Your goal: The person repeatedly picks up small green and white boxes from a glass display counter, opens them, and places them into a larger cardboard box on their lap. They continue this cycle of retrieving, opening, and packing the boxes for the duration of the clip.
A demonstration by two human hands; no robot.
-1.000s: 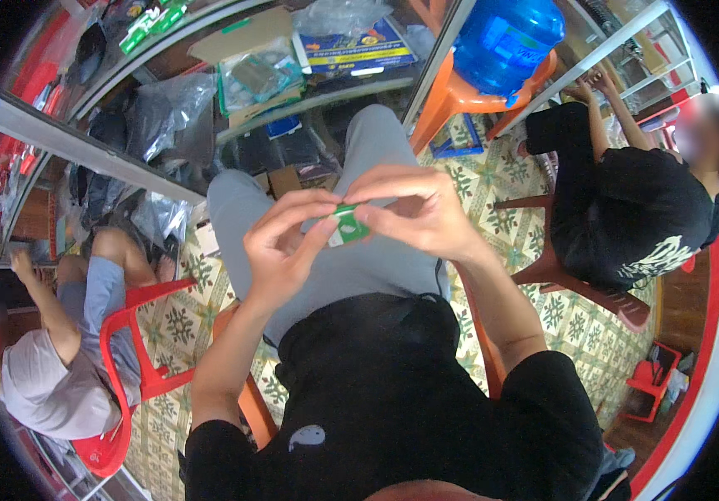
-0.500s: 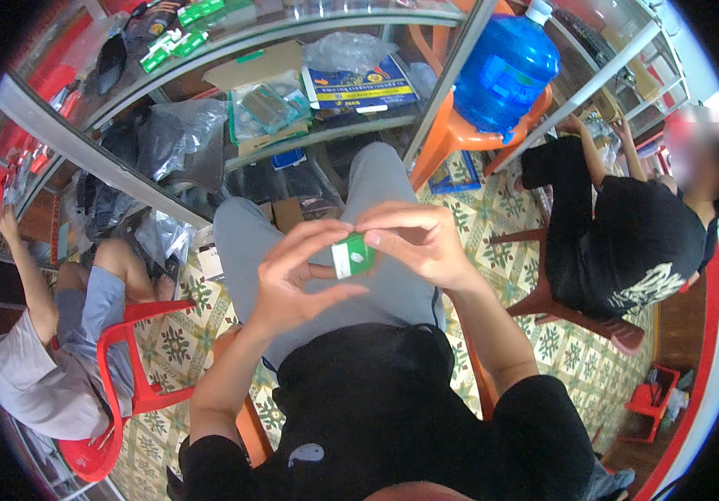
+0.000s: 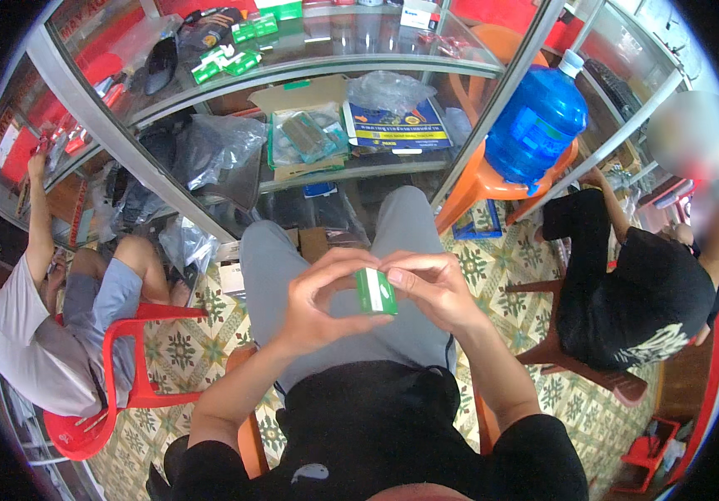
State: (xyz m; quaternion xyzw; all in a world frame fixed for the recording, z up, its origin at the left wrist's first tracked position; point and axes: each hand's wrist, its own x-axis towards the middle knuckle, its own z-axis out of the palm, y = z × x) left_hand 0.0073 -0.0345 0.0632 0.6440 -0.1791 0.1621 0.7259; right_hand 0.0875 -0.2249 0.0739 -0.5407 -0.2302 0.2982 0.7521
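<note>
A small green and white cardboard box [image 3: 373, 292] is held up over my lap between both hands. My left hand [image 3: 322, 302] curves around its left side, fingertips at the upper edge and thumb along the bottom. With thumb and fingers pinched at the box's upper right corner, my right hand [image 3: 434, 292] grips it from the other side. The box stands roughly upright, its green faces and a white strip showing. Whether its top flap is raised cannot be made out behind the fingers.
Ahead stands a glass display case [image 3: 317, 179] with an open carton [image 3: 305, 138] on its shelf and several small green boxes [image 3: 226, 63] above. A blue water jug [image 3: 536, 125] rests on an orange chair [image 3: 459, 196]. People sit at left [image 3: 50, 334] and right [image 3: 647, 292].
My left thumb has come in against the box's lower edge, where it was apart before. The box has turned more upright. My view has shifted, so the case sits lower and further right.
</note>
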